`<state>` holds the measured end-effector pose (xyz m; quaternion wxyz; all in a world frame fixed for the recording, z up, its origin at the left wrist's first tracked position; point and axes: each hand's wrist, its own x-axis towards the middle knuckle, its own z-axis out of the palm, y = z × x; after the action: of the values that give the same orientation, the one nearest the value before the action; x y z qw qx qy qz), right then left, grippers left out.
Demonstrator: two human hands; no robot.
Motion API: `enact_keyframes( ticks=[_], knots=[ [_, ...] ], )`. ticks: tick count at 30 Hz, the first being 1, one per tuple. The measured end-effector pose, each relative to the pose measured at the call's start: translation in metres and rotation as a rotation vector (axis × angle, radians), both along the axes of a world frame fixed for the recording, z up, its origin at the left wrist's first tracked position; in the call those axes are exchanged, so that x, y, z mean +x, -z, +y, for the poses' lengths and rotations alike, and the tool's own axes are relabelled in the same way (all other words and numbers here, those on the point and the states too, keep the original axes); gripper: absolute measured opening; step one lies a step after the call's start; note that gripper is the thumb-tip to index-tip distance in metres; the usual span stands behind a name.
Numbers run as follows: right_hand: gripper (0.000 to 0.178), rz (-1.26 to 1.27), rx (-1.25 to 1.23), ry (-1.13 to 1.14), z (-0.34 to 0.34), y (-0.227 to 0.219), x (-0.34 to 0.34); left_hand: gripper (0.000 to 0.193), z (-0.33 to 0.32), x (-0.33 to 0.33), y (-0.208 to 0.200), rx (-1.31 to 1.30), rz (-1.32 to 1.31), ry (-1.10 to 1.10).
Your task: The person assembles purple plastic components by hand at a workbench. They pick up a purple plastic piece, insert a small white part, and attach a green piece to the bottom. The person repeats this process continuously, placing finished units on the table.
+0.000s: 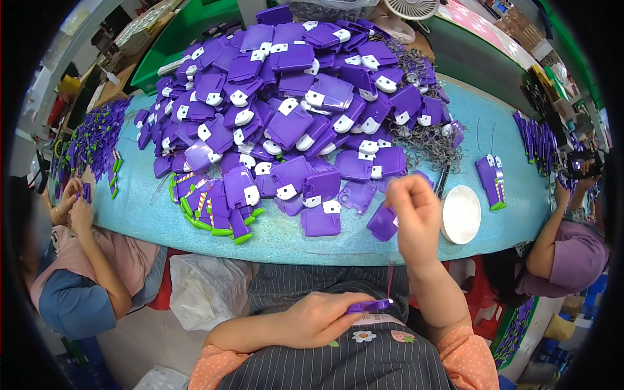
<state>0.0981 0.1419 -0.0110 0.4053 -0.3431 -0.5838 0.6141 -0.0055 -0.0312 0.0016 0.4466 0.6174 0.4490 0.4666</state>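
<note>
We noted the purple piece just off the table's near edge, before the striped apron, its long axis left to right; the left hand, nearer, pinched it between thumb and fingers. A thin strand rose from its white end toward the curled, closed right hand; whether that gripped the strand, we could not tell.

Head-worn fisheye, downward over worktable
</note>
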Motion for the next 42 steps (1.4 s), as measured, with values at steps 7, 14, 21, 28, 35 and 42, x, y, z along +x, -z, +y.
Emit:
enact_keyframes(
  ticks=[7,14,21,28,35,42],
  knots=[
    [0.041,-0.056,0.221,0.015,-0.044,0.003,0.024,0.030,-0.007,0.004,-0.004,-0.431,-0.832,-0.389],
    [0.026,-0.230,0.393,-0.327,-0.064,-0.006,0.030,0.030,0.010,0.013,0.016,0.276,0.401,-0.650],
    [0.017,-0.099,0.064,-0.315,-0.075,0.009,0.026,0.029,-0.001,0.016,0.027,-0.190,-0.441,-0.511],
    [0.010,0.131,-0.563,-0.352,-0.078,0.011,0.023,0.035,0.005,0.018,0.032,-0.188,-0.731,-0.376],
    [0.028,-0.339,0.188,-0.338,-0.030,-0.011,0.041,0.034,0.000,0.015,0.024,-0.294,-0.786,-0.355],
    [0.015,-1.165,1.011,0.150,0.067,0.012,0.014,0.032,0.001,0.018,0.017,-0.436,-0.825,-0.308]
  ],
)
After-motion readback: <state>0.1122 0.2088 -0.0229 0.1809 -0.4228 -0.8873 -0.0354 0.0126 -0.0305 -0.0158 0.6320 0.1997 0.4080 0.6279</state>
